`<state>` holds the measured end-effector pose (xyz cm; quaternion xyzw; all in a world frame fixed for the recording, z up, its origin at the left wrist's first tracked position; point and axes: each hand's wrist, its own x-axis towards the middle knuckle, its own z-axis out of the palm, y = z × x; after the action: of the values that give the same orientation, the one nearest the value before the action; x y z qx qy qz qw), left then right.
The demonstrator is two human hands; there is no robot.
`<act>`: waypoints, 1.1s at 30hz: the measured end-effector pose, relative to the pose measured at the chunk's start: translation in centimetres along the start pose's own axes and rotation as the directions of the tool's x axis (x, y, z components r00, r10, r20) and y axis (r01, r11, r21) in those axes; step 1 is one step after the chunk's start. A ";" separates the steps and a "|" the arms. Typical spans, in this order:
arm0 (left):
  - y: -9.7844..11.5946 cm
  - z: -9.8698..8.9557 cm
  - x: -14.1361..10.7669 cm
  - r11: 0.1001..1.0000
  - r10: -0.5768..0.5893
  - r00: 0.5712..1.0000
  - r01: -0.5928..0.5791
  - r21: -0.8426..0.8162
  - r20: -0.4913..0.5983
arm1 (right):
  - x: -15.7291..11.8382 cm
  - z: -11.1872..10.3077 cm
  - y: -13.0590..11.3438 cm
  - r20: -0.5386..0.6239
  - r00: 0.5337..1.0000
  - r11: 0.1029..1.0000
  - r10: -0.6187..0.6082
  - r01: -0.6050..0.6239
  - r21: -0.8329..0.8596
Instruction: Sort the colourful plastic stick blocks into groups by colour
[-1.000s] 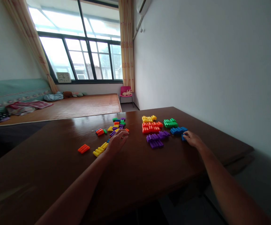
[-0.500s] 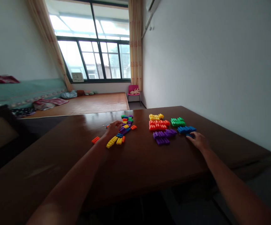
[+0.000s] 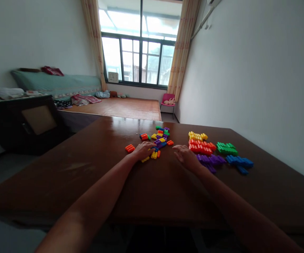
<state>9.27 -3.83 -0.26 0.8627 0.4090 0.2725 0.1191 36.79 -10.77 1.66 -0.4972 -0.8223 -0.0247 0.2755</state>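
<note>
My left hand (image 3: pixel 143 150) lies over the near left part of a loose mixed group of small coloured plastic blocks (image 3: pixel 160 141). Its fingers stretch to the right, partly covering yellow pieces (image 3: pixel 154 154); contact is hard to make out. Between that group and the sorted blocks, my right hand (image 3: pixel 185 156) hovers with fingers apart and nothing visible in them. Beside it are orange-red blocks (image 3: pixel 202 147) in rows and purple blocks (image 3: pixel 211 160), partly hidden by my right wrist. Left of my left hand sits a small orange cluster (image 3: pixel 130 148).
Yellow blocks (image 3: pixel 198 136), green blocks (image 3: pixel 227 148) and blue blocks (image 3: pixel 239 161) lie grouped at the right of the brown table (image 3: pixel 152 189). A white wall (image 3: pixel 259 70) runs along the right. Beyond are a bed (image 3: pixel 131 109), a pink chair (image 3: pixel 167 100) and a dark cabinet (image 3: pixel 31 119).
My right hand has left the blue blocks and moved left, near the mixed group. My left hand has drawn back toward the near yellow pieces. The camera view has turned left.
</note>
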 end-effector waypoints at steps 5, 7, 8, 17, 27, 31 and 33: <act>0.8 0.2 -0.7 0.999 0.020 0.999 -0.019 -0.026 0.026 | 6.5 5.8 -0.5 0.116 0.988 0.995 0.098 -0.096 -0.024; 0.7 0.2 -0.6 1.000 0.015 1.000 -0.015 -0.020 0.006 | 7.6 7.0 0.2 0.120 0.985 0.992 0.123 -0.120 -0.028; 0.6 0.2 -0.5 1.000 0.011 1.000 -0.011 -0.025 -0.010 | 7.8 7.3 0.5 0.116 0.985 0.992 0.129 -0.128 -0.020; -0.1 1.5 0.0 0.995 -0.080 0.991 0.073 -0.060 -0.112 | 6.3 7.1 2.1 0.135 0.986 0.948 0.097 -0.133 0.289; -0.3 0.9 -0.1 0.989 -0.144 0.986 0.143 -0.025 -0.080 | 6.4 7.6 0.9 0.140 0.978 0.948 0.156 -0.188 0.257; -0.3 0.7 -0.2 0.990 -0.144 0.986 0.144 -0.006 -0.080 | 6.5 7.1 1.1 0.163 0.975 0.971 0.150 -0.177 0.164; -0.1 0.6 -0.2 0.989 -0.148 0.986 0.148 -0.011 -0.080 | 6.6 6.7 1.5 0.164 0.972 0.956 0.167 -0.201 0.215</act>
<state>9.37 -3.90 -0.86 0.8179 0.4757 0.2985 0.1248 32.85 -2.64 -1.21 -0.5369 -0.7874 0.1324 0.2725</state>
